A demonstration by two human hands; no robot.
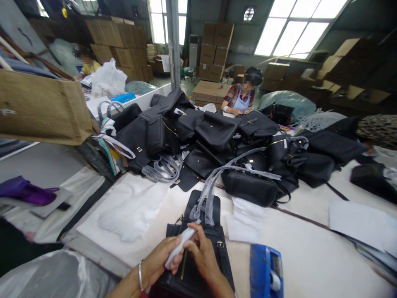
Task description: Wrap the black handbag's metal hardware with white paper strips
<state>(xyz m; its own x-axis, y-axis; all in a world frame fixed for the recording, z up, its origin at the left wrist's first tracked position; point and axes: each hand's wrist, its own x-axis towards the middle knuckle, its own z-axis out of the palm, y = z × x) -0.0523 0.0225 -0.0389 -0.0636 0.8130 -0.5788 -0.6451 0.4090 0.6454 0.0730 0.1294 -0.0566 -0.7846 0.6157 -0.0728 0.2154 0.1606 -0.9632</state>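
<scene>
My left hand (pixel 166 255), with a silver bangle on its wrist, is closed around a narrow folded strip of white wrapping (pixel 182 245). The fingers of my right hand (pixel 202 251) pinch the upper end of that strip. Both hands are over a black backpack (pixel 223 258), which lies on the table with its flap turned away from me. It has gold zips and a buckle. Its plastic-wrapped straps (pixel 208 207) stretch out beyond the flap towards the pile.
A blue tape dispenser (pixel 266 271) stands right of the backpack, near white sheets (pixel 245 223). Many black bags (pixel 217 128) are heaped across the table. White fluffy material (pixel 124 217) lies left. A person (pixel 243 97) works beyond the heap. A tan bag (pixel 43 107) juts in at left.
</scene>
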